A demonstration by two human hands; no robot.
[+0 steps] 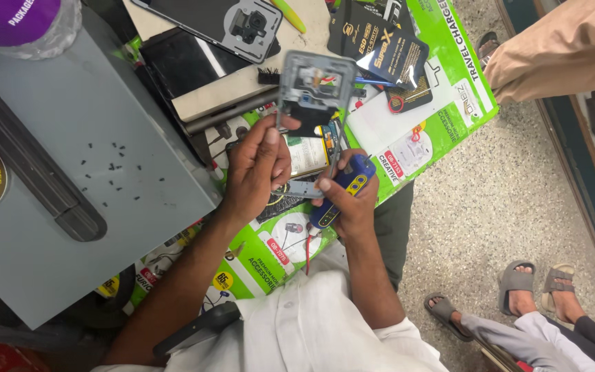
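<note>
Upper left of the frame: a clear plastic bottle with a purple label (18, 21) stands at the edge of a grey box lid (70, 158), on which small dark screws (115, 169) lie scattered. Just right of the lid, a dark tablet (180, 65) and a phone back cover with camera cutout (222, 21) rest on the desk (442, 89), which is covered by green printed accessory packaging.

Centre of the frame: the left hand (256, 169) is closed around the lower part of a grey phone mid-frame (313, 89), thumb pressed against its edge; the mid-frame stands upright above the hand. Immediately to the right, the right hand (349, 196) grips a blue and yellow electric screwdriver (342, 193), fingers wrapped round its body, tip directed up toward the mid-frame. Whether the tip touches the mid-frame cannot be told.

Upper centre right: black accessory packets (380, 41) lie on the packaging.

Right of the frame: another person's beige trouser leg (559, 48) appears at the top, and sandalled feet (518, 286) stand on the speckled floor (504, 193) at the lower right.
</note>
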